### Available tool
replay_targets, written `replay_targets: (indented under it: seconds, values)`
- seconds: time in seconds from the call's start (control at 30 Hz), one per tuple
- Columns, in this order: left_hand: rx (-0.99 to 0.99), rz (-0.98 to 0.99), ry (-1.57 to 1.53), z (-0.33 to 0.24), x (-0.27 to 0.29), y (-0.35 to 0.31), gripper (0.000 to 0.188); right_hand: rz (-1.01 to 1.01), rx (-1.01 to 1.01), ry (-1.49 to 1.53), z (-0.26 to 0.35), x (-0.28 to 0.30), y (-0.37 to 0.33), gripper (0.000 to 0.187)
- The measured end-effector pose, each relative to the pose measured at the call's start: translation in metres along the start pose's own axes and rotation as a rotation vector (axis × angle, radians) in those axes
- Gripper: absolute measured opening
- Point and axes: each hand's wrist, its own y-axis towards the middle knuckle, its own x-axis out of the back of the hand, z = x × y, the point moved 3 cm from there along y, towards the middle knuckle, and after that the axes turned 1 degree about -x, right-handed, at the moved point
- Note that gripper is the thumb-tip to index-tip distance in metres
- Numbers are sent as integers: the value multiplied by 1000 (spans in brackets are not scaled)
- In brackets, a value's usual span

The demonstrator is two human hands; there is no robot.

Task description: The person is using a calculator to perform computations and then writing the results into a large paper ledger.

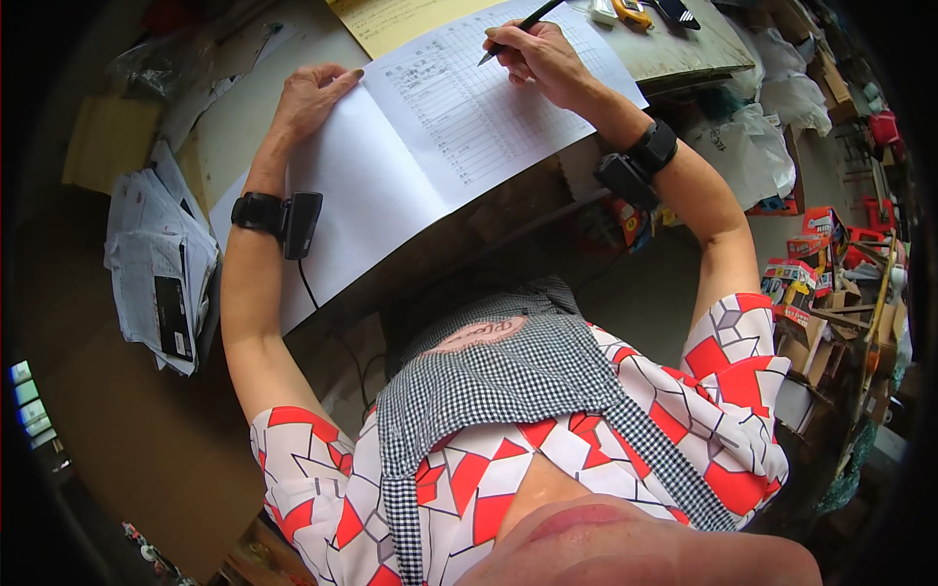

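A large notebook [362,190] lies spread on the table, its left page blank and its right page a ruled form [469,146] with handwriting. My right hand [539,61] is closed round a black pen [523,27], its tip pointing down at the upper part of the form. At the blank page's upper edge rests my left hand [311,98], fingers bent and thumb stretched along the paper. It grips nothing that I can see; the fingers' undersides are hidden.
Yellow paper [401,21] lies beyond the notebook. A yellow tape measure [633,14] sits at the table's far right. Stacked papers [161,264] are at the left. Plastic bags [752,156] and small red boxes [791,283] crowd the right. A black cable [309,283] trails from my left wrist.
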Motion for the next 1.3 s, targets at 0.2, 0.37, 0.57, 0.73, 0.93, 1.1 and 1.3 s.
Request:
replay_targets:
  seconds: [0.2, 0.37, 0.57, 0.73, 0.93, 1.1, 1.3]
  values:
    - [-33, -33, 18, 4, 1, 3, 29, 38, -4, 23, 1, -33, 3, 25]
    - [-20, -90, 9, -4, -4, 3, 29, 40, 69, -62, -2, -37, 6, 24]
    - [3, -62, -44, -12, -3, 1, 26, 31, 133, -184, 0, -38, 7, 23]
    - [-12, -52, -112, -16, -1, -1, 25, -1, 151, -285, 3, -40, 4, 22]
    - [37, -6, -266, -20, -1, -4, 27, -8, 227, -358, 10, -49, -3, 23]
    - [31, 12, -268, -27, 1, -6, 28, -52, 333, -520, 14, -50, -8, 22]
    - [-8, 13, -276, -20, -2, -1, 26, -65, 337, -534, 12, -47, -9, 21]
